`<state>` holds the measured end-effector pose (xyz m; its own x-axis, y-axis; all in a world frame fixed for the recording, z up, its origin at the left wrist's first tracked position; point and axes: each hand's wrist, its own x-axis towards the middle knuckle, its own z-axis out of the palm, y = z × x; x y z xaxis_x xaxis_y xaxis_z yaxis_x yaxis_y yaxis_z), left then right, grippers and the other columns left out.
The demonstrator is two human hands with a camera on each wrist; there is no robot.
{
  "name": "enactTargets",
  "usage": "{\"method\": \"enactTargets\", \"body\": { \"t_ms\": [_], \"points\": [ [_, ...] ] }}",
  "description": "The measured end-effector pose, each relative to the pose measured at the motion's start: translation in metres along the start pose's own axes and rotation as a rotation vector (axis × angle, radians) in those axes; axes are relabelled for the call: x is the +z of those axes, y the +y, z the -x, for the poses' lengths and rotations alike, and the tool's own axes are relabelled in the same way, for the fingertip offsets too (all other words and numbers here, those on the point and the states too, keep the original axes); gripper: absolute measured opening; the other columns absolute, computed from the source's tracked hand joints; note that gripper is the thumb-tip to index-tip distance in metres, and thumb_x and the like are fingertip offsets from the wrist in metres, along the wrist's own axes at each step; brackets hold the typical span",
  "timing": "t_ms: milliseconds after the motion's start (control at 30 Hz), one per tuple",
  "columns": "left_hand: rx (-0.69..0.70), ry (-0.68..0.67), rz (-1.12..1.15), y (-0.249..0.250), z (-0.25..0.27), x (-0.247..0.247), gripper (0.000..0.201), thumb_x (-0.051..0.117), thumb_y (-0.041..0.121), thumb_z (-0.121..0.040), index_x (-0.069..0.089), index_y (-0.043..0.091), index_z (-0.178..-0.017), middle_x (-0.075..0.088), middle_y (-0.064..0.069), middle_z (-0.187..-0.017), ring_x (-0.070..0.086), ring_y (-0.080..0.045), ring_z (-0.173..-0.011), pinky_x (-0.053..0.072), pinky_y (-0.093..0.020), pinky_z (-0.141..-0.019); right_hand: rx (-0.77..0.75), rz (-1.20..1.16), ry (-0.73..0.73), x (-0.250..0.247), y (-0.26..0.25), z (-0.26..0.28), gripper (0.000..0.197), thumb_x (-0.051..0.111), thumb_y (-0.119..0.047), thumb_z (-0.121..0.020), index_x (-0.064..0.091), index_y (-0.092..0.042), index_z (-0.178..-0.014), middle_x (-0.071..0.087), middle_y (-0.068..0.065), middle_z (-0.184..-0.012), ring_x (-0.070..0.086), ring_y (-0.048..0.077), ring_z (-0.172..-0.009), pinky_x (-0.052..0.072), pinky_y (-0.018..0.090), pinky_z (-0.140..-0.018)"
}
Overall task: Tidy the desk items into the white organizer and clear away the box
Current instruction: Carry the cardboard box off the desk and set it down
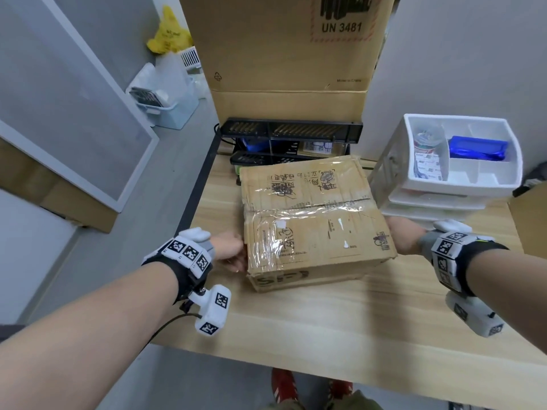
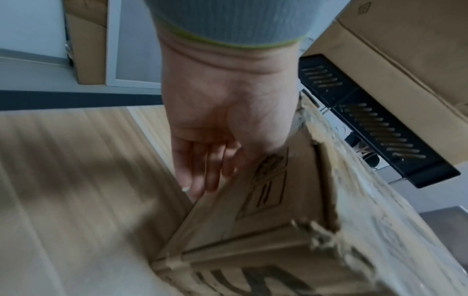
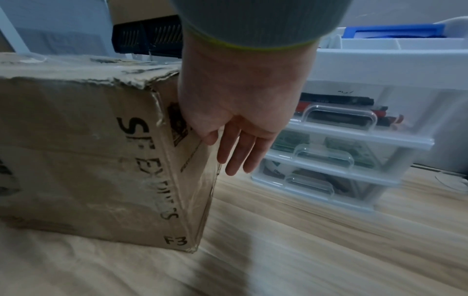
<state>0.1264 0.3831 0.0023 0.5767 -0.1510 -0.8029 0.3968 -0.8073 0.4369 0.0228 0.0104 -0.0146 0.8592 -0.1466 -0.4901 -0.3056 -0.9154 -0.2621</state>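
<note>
A worn, taped-up cardboard box [image 1: 313,220] sits in the middle of the wooden desk [image 1: 325,315]. My left hand [image 1: 231,253] lies flat against its left side, fingers straight and pointing down [image 2: 210,160] along the cardboard [image 2: 278,210]. My right hand [image 1: 402,235] presses the right side the same way, with straight fingers [image 3: 235,140] by the box's corner [image 3: 76,150]. The white organizer [image 1: 515,173] stands just right of the box. Its three clear drawers [image 3: 354,140] hold items.
The organizer's top tray holds a blue packet [image 1: 476,147] and small packs. Behind the box stands a black mesh file rack [image 1: 290,131], and behind that a large carton [image 1: 290,54]. The desk's left edge [image 1: 195,196] is close to my left hand.
</note>
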Motion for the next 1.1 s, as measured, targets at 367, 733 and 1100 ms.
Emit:
{"method": "enactTargets", "body": {
  "t_ms": [367, 733, 1100],
  "points": [
    [0.199, 0.151, 0.353, 0.007, -0.014, 0.018, 0.076, 0.010, 0.067, -0.100, 0.061, 0.020, -0.130, 0.063, -0.002, -0.130, 0.056, -0.020, -0.122, 0.036, -0.041, -0.112, 0.282, -1.052, -0.002, 0.003, -0.017, -0.004, 0.053, 0.041, -0.061, -0.098, 0.063, -0.012, -0.099, 0.069, 0.011, -0.092, 0.064, 0.026, -0.079, 0.048, 0.033, -0.067],
    [0.138, 0.193, 0.388, -0.003, -0.014, 0.020, 0.056, 0.037, 0.056, -0.100, 0.066, 0.010, -0.116, 0.070, -0.013, -0.114, 0.064, -0.031, -0.110, 0.047, -0.048, -0.104, 0.226, -1.201, -0.092, 0.012, -0.019, -0.001, 0.039, 0.050, -0.055, -0.094, 0.061, -0.022, -0.076, 0.053, 0.003, -0.064, 0.045, 0.020, -0.055, 0.029, 0.027, -0.053],
    [0.161, -0.018, 0.655, -0.006, -0.013, 0.035, 0.084, 0.044, 0.083, -0.082, 0.064, 0.016, -0.129, 0.071, -0.014, -0.118, 0.068, -0.031, -0.110, 0.052, -0.050, -0.098, 0.254, -1.307, -0.106, 0.025, -0.020, -0.004, 0.045, 0.037, -0.040, -0.103, 0.037, -0.021, -0.063, 0.043, -0.007, -0.042, 0.041, 0.012, -0.040, 0.032, 0.015, -0.039]
  ]
}}
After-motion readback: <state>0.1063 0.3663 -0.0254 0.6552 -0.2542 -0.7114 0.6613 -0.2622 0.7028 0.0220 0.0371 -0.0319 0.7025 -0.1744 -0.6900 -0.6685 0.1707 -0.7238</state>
